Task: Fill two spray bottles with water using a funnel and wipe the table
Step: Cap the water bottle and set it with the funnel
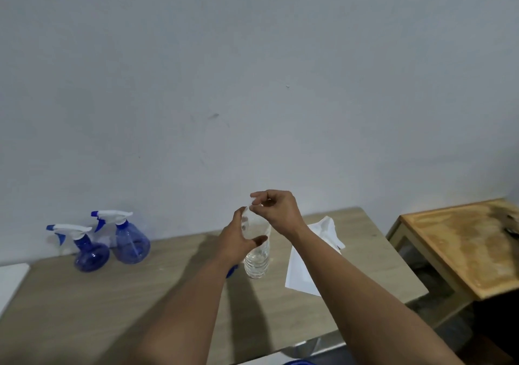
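A clear plastic water bottle (257, 260) stands upright near the middle of the wooden table (140, 294). My left hand (238, 238) grips its upper body. My right hand (276, 208) pinches the top of the bottle, at its cap. Two blue spray bottles with white and blue trigger heads stand at the back left, one (90, 250) in front and one (130, 241) behind it to the right. A white cloth or paper towel (304, 269) lies flat to the right of the bottle. A small blue item (232, 270) peeks out under my left wrist; I cannot tell what it is.
A second, worn wooden table (463, 249) stands to the right across a gap. A white flat object (11, 283) lies at the table's left edge. A plain wall rises right behind the table.
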Tool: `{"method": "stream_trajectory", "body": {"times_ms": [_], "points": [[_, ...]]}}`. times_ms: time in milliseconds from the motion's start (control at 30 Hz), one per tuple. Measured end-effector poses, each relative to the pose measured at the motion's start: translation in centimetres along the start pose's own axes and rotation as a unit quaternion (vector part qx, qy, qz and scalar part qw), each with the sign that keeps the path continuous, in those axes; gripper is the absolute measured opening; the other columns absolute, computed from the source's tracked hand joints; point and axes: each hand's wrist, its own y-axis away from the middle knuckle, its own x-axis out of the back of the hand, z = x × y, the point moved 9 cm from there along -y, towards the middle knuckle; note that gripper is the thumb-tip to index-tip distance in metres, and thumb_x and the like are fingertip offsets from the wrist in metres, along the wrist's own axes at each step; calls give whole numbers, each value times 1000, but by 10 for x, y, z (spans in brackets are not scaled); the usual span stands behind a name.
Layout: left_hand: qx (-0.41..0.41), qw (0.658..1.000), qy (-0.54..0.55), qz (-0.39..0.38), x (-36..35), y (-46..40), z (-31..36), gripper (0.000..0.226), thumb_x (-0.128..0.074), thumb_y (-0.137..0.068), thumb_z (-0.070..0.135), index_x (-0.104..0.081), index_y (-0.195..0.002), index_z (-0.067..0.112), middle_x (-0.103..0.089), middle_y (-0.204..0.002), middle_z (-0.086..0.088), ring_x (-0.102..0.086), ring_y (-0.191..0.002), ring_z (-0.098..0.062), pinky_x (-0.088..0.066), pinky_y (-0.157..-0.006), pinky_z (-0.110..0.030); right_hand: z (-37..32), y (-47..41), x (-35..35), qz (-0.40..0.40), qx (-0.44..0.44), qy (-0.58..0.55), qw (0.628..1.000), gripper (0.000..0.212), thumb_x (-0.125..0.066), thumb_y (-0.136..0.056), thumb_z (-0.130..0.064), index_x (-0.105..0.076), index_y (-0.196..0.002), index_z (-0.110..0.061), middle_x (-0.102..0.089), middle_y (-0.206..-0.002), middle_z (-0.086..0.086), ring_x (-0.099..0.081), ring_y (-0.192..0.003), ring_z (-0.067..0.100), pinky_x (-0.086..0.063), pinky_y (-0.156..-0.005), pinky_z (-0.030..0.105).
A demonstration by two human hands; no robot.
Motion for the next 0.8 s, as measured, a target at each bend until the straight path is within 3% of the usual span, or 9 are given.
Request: {"method": "stream_trajectory", "body": {"times_ms": [67,167,333,400,500,600,733,800], "points": [[0,1000,5,-4,-1,0,0,102,-85,-69,51,-23,-149,42,-52,-144,9,-51,-132,-12,-45,-108,-39,1,0,1,-8,-3,7,1000,13,-86,-81,-10,-80,-86,-20,-79,-104,-6,-76,-95,11,-60,-96,35],[-1,1000,6,-11,-6,0,0,98,-86,-70,49,-26,-147,44,-52,-142,11,-50,-130,-9,-44,-105,-33,-1,-2,2,-25,-13,43,999,36,-90,-80,-19,-78,-115,-19,-73,-101,-5,-70,-92,9,-56,-89,26],[-5,1000,-4,-19,-11,-2,3,98,-85,-74,46,-24,-150,39,-49,-146,13,-47,-135,-8,-38,-99,-25,-7,-3,9,19,2,137,990,35,-92,-76,-37,-72,-95,-17,-64,-85,-8,-59,-74,6,-44,-67,16],[-5,1000,-7,-16,-10,-3,1,102,-85,-74,47,-21,-152,38,-49,-147,12,-47,-136,-9,-40,-102,-27,-5,-1,7,24,19,130,991,33,-89,-79,-38,-72,-101,-19,-67,-92,-4,-60,-78,8,-47,-72,17],[-3,1000,2,-8,-6,-3,-1,101,-86,-73,47,-24,-152,40,-50,-145,11,-49,-134,-11,-42,-104,-30,-4,3,-6,-32,48,129,990,33,-75,-94,-29,-72,-127,-22,-64,-115,-2,-61,-98,9,-48,-91,21],[0,1000,9,-8,-6,-2,-2,100,-86,-73,47,-25,-151,38,-51,-144,11,-50,-132,-10,-41,-99,-27,-3,4,-5,-22,45,117,992,27,-77,-94,-28,-73,-119,-21,-65,-115,-3,-63,-102,12,-50,-92,24],[6,1000,17,-12,-8,-1,-2,97,-86,-74,45,-25,-149,42,-50,-145,13,-49,-134,-7,-41,-100,-26,0,-1,1,15,14,104,994,33,-89,-79,-36,-69,-100,-20,-68,-97,-2,-62,-85,11,-52,-77,22],[6,1000,13,-12,-8,-1,-1,97,-86,-74,44,-25,-149,41,-50,-146,12,-48,-134,-7,-41,-101,-27,0,-1,1,11,20,104,994,34,-88,-80,-37,-68,-101,-20,-68,-98,-2,-62,-85,11,-53,-78,24]]}}
